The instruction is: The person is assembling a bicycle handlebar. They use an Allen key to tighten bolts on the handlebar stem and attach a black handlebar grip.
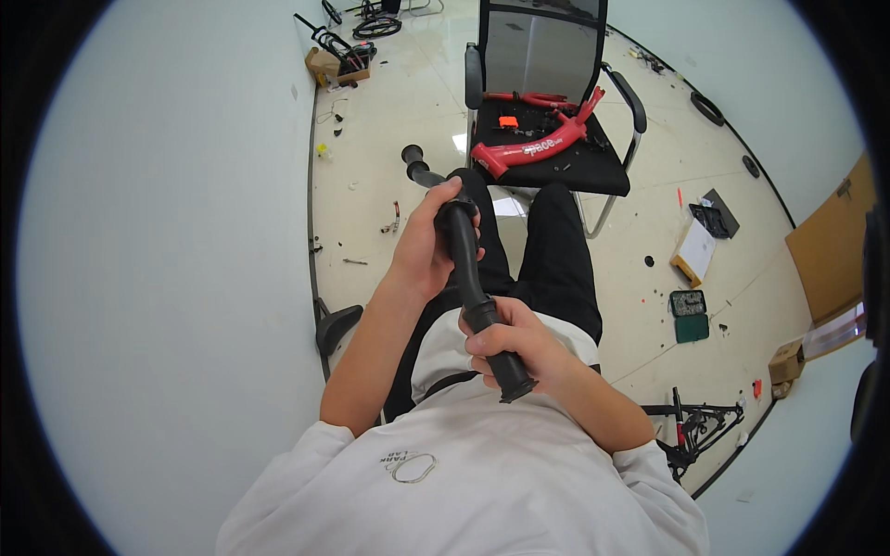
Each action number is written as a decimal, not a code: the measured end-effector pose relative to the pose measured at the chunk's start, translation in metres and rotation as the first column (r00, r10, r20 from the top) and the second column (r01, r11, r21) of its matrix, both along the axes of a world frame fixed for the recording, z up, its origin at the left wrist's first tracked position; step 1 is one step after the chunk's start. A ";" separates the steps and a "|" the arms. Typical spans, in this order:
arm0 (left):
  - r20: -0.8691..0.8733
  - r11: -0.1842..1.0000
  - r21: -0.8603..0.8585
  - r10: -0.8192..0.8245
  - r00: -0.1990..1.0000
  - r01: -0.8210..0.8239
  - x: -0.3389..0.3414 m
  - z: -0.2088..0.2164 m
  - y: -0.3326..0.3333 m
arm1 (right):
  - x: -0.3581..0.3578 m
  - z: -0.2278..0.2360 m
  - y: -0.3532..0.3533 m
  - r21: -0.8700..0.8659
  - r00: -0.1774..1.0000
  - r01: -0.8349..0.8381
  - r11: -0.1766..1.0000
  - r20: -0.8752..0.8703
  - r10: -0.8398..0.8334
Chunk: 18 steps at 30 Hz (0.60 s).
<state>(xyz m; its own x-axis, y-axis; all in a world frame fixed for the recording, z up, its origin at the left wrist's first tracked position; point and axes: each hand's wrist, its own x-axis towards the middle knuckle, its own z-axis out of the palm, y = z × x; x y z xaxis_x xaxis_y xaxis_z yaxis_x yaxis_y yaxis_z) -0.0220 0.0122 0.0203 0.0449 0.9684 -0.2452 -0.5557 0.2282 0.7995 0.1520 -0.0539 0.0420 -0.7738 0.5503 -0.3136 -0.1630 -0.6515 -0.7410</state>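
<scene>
Above the black trousers (567, 259), the black handlebar (465, 255) lay diagonally, its far end forward and to the left, its near end close to the white shirt (501, 463). The left hand (422, 243) grasped the bar near its middle, thumb on top, fingers curled beneath. The right hand (521, 338) enclosed the near grip (512, 375), thumb across it; the flanged end projected past the fingers. The far grip (413, 157) was unsupported.

Judged by appearance, the bar was stiff, fairly light and not fragile. Its smooth bends were liable to rotate in the palm; the grips were probably softer and less slippery. Suitable holding points were the middle section and the grip body, clear of the thin flange.
</scene>
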 end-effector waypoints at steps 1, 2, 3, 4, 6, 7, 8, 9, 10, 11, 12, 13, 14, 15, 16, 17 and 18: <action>0.002 1.000 0.003 -0.005 1.000 0.005 0.000 0.000 0.000 | 0.001 -0.001 0.000 -0.007 1.000 -0.001 1.000 -0.009 0.001; 0.011 1.000 0.011 -0.006 1.000 0.006 0.001 0.000 0.000 | 0.001 -0.002 0.000 -0.013 1.000 -0.002 1.000 -0.018 0.002; 0.019 1.000 0.018 -0.007 1.000 0.007 0.001 0.000 -0.001 | 0.001 -0.002 -0.001 -0.013 1.000 0.007 1.000 -0.019 -0.007; 0.028 1.000 0.024 -0.011 1.000 0.010 0.002 -0.001 -0.002 | 0.002 -0.002 -0.002 -0.015 1.000 0.019 1.000 -0.020 -0.019; 0.028 0.999 0.027 -0.022 0.999 0.022 0.002 -0.001 -0.003 | 0.003 -0.005 -0.005 0.000 0.999 0.037 0.999 -0.012 -0.037; 0.029 0.999 0.032 -0.027 0.999 0.026 0.002 0.000 -0.001 | 0.003 -0.004 -0.005 0.021 0.999 0.042 0.999 -0.003 -0.042; 0.034 0.999 0.033 -0.027 0.999 0.026 0.003 0.000 -0.001 | 0.003 -0.004 -0.004 0.043 0.999 0.047 0.998 0.006 -0.047; 0.040 0.999 0.034 -0.026 0.999 0.025 0.004 -0.001 -0.001 | 0.003 -0.004 -0.004 0.059 0.999 0.050 0.997 0.012 -0.051; 0.044 0.999 0.032 -0.026 0.999 0.024 0.005 -0.001 -0.002 | 0.004 -0.004 -0.005 0.072 0.998 0.054 0.996 0.017 -0.055; 0.043 0.999 0.034 -0.025 0.999 0.023 0.006 -0.001 -0.003 | 0.004 -0.004 -0.006 0.085 0.998 0.057 0.995 0.021 -0.059; 0.042 0.999 0.037 -0.024 0.999 0.022 0.007 0.000 -0.004 | 0.004 -0.001 -0.007 0.067 0.997 0.070 0.995 0.019 -0.071; 0.040 0.999 0.042 -0.024 0.999 0.022 0.007 0.001 -0.004 | 0.002 0.005 -0.010 0.052 0.996 0.084 0.995 0.017 -0.085; 0.049 0.999 0.043 -0.028 0.998 0.026 0.007 0.001 -0.004 | 0.001 0.008 -0.011 0.037 0.995 0.097 0.995 0.015 -0.098; 0.057 0.999 0.044 -0.032 0.998 0.030 0.007 0.000 -0.003 | 0.001 0.009 -0.011 0.036 0.995 0.096 0.995 0.008 -0.096; 0.065 0.999 0.041 -0.037 0.997 0.034 0.007 -0.001 -0.004 | 0.002 0.009 -0.011 0.032 0.995 0.095 0.995 0.000 -0.095; 0.069 0.998 0.044 -0.045 0.997 0.042 0.007 -0.002 -0.003 | 0.002 0.008 -0.011 0.028 0.996 0.094 0.995 -0.008 -0.094; 0.073 0.998 0.047 -0.053 0.996 0.049 0.006 -0.003 -0.003 | 0.001 0.008 -0.012 0.022 0.995 0.100 0.995 -0.013 -0.100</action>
